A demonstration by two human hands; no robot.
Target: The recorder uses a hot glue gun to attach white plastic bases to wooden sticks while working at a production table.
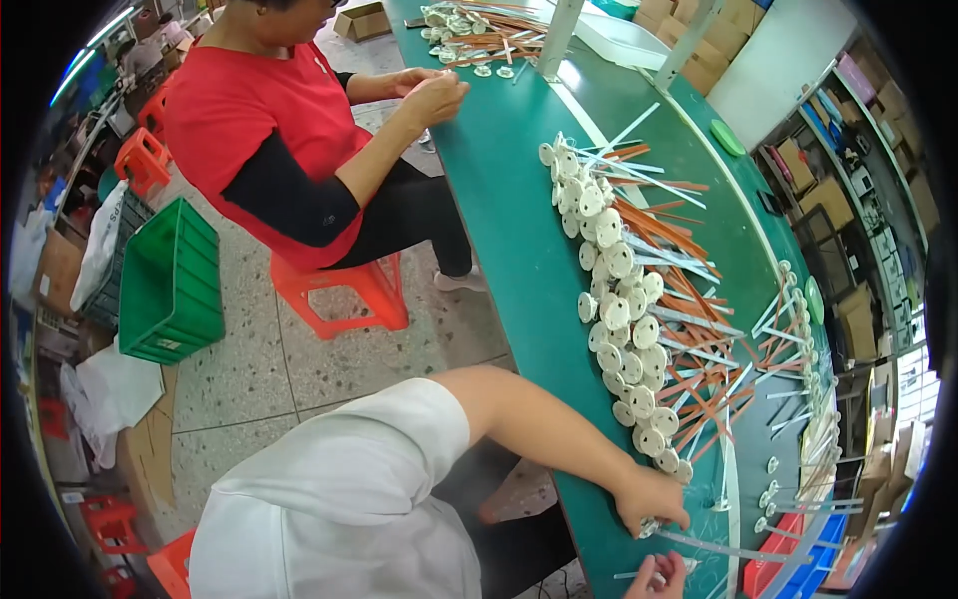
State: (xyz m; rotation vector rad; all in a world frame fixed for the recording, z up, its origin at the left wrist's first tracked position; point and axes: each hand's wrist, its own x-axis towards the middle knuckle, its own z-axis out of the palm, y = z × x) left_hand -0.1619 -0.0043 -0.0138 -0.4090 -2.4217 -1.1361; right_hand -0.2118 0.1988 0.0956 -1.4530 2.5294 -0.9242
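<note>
My left hand [649, 499] reaches down to the green tabletop, its fingers closed round a small whitish round part [649, 526]. From that part a long pale strip [714, 546] runs off to the right. Just below, at the lower edge, my right hand [659, 577] shows only in part. Its fingers are curled together; what they pinch is too small to name. Beyond my left hand lies a long pile of cream discs with holes [619, 309]. Grey-white and orange-brown strips [689, 290] fan out from the pile to the right.
A co-worker in red [269, 130] sits at the bench [499, 190], both hands together near another pile of strips [489, 30]. More discs and strips lie on the right [798, 329], near red and blue bins [798, 554]. On the floor stand a green crate [170, 285] and stools.
</note>
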